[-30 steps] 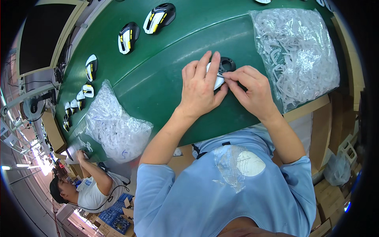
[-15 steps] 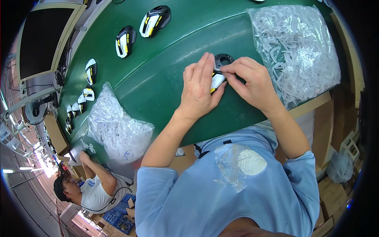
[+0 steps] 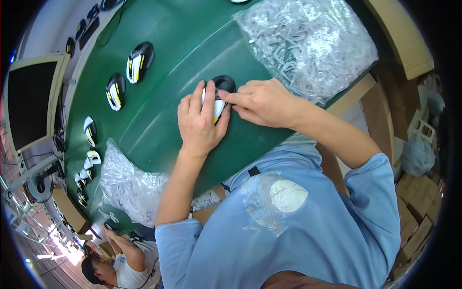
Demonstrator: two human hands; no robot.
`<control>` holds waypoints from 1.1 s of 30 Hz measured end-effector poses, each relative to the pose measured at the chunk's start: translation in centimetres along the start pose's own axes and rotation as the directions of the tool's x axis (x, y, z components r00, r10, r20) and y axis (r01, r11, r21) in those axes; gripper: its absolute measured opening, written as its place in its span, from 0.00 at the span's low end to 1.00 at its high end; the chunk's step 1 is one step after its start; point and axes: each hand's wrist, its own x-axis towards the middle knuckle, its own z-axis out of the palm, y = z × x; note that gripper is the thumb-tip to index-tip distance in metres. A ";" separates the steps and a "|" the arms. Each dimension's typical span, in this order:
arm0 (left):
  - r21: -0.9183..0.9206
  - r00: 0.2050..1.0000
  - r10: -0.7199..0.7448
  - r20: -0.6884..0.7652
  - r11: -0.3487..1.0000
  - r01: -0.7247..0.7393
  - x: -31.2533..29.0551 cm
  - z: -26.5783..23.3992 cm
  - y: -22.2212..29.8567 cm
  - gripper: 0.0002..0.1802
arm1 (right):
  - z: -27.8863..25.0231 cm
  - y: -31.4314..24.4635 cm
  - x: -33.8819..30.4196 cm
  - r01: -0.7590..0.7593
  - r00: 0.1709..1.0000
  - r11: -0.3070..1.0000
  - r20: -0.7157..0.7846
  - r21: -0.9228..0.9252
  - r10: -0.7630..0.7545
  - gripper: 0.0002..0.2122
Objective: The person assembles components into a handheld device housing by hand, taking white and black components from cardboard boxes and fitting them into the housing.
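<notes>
My left hand [image 3: 201,118] lies over a black, white and yellow computer mouse [image 3: 224,83] on the green table. Its fingers cover the left part of the mouse, and the thumb holds the near right side. From the right, my right hand [image 3: 262,102] reaches in with the index fingertip pressed on the top of the mouse. Its thumb and remaining fingers are bent together below; anything small between them is hidden. The dark rounded end of the mouse, with a ring-shaped opening, shows beyond my fingers.
A clear bag of curved white plastic parts [image 3: 308,48] lies at the far right. Another clear bag [image 3: 127,185] is left of my arm. Two mice [image 3: 139,62] stand far left, with several more [image 3: 90,131] along the left edge. A co-worker [image 3: 122,262] sits lower left.
The view has turned, so table, bags and mice sit further left or lower. My right hand has gone from a pinch at the mouse to pressing its index finger on top.
</notes>
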 end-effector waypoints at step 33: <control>0.014 0.940 -0.276 0.202 0.960 0.279 26.2 8.7 -9.8 0.53 | -10.9 9.5 -0.7 0.019 0.970 0.990 -0.244 0.139 0.016 0.06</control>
